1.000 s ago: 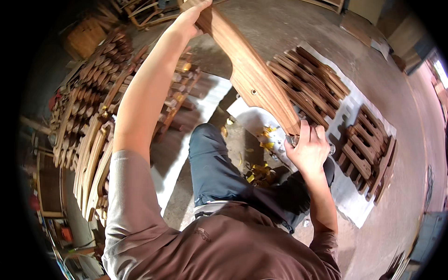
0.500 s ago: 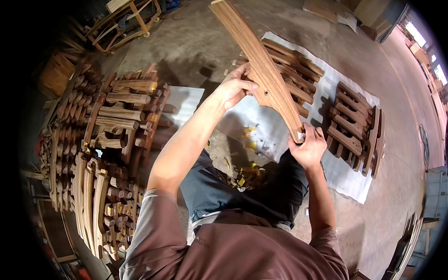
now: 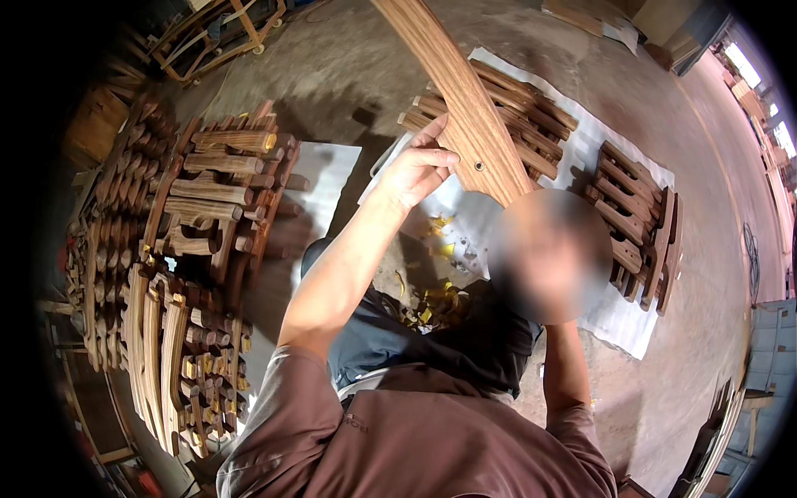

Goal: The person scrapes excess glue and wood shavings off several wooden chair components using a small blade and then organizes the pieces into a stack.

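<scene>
A long, curved piece of brown wood (image 3: 470, 108) with strong grain is held up slantwise before me, its top end cut off by the picture's upper edge. It looks like a chair leg or arm and has a small dark hole near its inner bend. My left hand (image 3: 422, 163) grips its left edge by the hole, thumb in front and fingers partly behind. Around the wood's lower end, a round blur covers my right hand (image 3: 548, 270), so its fingers and that end are hidden; only the forearm below shows clearly.
Stacks of shaped wooden parts (image 3: 217, 193) stand at my left. More parts (image 3: 635, 220) lie to the right on white sheeting (image 3: 618, 328), with others (image 3: 531, 116) beyond the held piece. Yellow scraps (image 3: 436, 307) litter the floor by my legs. A wooden trolley (image 3: 237, 37) stands far left.
The wooden piece has shifted slightly up, and its top end has left the picture. My left hand keeps its grip. A blur now covers my right hand, which earlier held the lower end.
</scene>
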Tool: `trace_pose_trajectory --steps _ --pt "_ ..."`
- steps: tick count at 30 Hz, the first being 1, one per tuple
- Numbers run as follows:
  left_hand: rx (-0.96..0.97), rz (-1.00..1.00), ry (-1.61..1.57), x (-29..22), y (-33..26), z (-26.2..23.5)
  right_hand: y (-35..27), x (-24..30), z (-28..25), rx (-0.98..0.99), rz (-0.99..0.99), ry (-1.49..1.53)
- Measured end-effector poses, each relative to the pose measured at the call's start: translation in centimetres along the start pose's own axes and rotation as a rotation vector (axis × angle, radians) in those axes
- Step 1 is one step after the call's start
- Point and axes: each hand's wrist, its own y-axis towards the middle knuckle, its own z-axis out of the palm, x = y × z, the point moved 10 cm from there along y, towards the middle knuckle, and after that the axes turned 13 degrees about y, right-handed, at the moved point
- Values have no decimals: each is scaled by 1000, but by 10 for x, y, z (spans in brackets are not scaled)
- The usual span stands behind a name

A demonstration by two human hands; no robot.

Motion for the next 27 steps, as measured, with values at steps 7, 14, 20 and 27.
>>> trace_pose_trajectory --steps 7,14,20,27 --pt "-337 74 170 -3 -44 -113 12 18 8 49 74 71" --pt "-478 -24 282 22 -71 -125 -58 -4 116 284 302 671" --pt "-458 -145 329 49 -133 -203 -83 42 166 328 -2 370" --pt "-304 -83 122 64 -104 -182 -86 20 164 374 103 366"
